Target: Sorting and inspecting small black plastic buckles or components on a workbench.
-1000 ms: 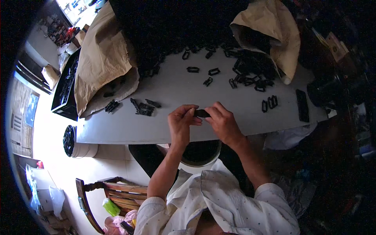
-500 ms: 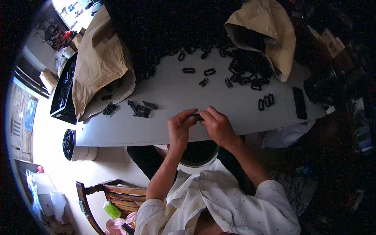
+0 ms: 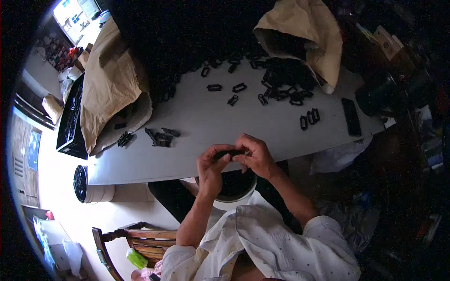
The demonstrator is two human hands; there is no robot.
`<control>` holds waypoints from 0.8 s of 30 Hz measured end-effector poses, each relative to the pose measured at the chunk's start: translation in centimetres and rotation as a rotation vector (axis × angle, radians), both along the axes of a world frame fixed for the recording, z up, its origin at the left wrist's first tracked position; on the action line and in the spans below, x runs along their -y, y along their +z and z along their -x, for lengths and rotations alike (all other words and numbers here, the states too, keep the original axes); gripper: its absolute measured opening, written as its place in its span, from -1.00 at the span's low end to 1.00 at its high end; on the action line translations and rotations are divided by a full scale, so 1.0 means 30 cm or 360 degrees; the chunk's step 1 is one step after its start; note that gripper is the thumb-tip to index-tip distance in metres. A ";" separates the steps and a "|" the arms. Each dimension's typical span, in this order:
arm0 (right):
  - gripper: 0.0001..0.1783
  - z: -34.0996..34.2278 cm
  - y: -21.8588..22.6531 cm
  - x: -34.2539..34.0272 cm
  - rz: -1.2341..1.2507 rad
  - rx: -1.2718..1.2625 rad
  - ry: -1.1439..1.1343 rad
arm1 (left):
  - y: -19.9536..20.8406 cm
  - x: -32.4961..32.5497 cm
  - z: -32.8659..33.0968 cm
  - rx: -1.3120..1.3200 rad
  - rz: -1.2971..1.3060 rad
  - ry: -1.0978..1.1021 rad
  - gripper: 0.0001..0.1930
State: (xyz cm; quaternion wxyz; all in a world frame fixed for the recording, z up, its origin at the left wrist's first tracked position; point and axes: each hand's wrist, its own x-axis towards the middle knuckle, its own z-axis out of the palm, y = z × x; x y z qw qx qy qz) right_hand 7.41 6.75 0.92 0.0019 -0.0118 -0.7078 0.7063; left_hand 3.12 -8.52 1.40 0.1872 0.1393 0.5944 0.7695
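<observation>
Close to the table's near edge, my left hand (image 3: 212, 167) and my right hand (image 3: 257, 157) meet, fingers closed around a small dark plastic piece (image 3: 228, 153). Much of that piece is hidden by my fingers. To the left of my hands lies a loose group of black plastic pieces (image 3: 161, 137), with a smaller bunch (image 3: 124, 139) beside it. Beyond my hands, a black oblong ring-shaped piece (image 3: 214, 87) rests apart from the big dark heap (image 3: 286, 77). Several similar oblong pieces (image 3: 309, 119) stand in a row to the right.
Brown paper sacks lie open at the left (image 3: 112, 84) and far right (image 3: 323, 42) of the grey table (image 3: 201, 112). A flat black slab (image 3: 351, 117) is near the right end. Below the table are a filled bucket (image 3: 99, 192), a round tub (image 3: 239, 189) and a wooden chair (image 3: 145, 239).
My hands have come slightly nearer to me and turned, with the fingers wrapped further over the dark piece. The whole view has shifted a little.
</observation>
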 end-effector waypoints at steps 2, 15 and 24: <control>-0.72 -0.012 -0.008 0.017 0.0110 0.0135 0.0030 | -0.005 0.017 -0.016 0.0022 -0.0063 -0.0044 -0.83; -0.74 0.481 -0.059 -0.299 -0.2085 -0.0876 -0.0509 | -0.336 0.113 -0.146 -0.0799 0.1090 -0.0478 -0.79; -0.82 0.503 0.003 -0.308 -0.1357 -0.0360 -0.0378 | -0.227 0.138 -0.050 -0.0092 0.0528 -0.0720 -0.75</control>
